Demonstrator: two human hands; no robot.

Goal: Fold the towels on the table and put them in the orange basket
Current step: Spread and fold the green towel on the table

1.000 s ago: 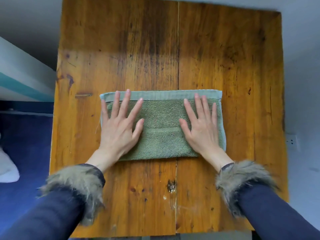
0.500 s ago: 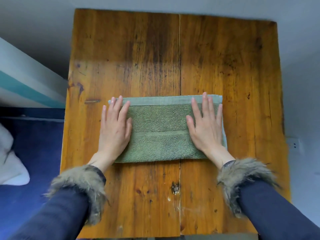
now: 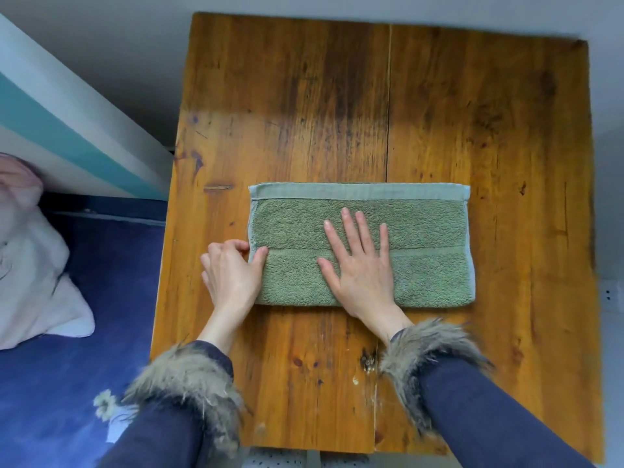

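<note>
A green towel (image 3: 429, 231), folded into a long strip, lies flat across the middle of the wooden table (image 3: 337, 96). My left hand (image 3: 229, 275) sits at the towel's left end, with the thumb on top of the edge and the fingers curled at it, pinching the edge. My right hand (image 3: 361, 265) presses flat on the middle of the towel with fingers spread. The orange basket is not in view.
A pale pink cloth (image 3: 30, 265) lies on the blue floor (image 3: 50, 383) to the left of the table. A white and teal slanted panel (image 3: 67, 130) stands at the upper left. Grey wall runs behind and right of the table.
My left hand slid off the towel's top to its left edge and took hold of it. My right hand moved from the right end to the middle of the towel.
</note>
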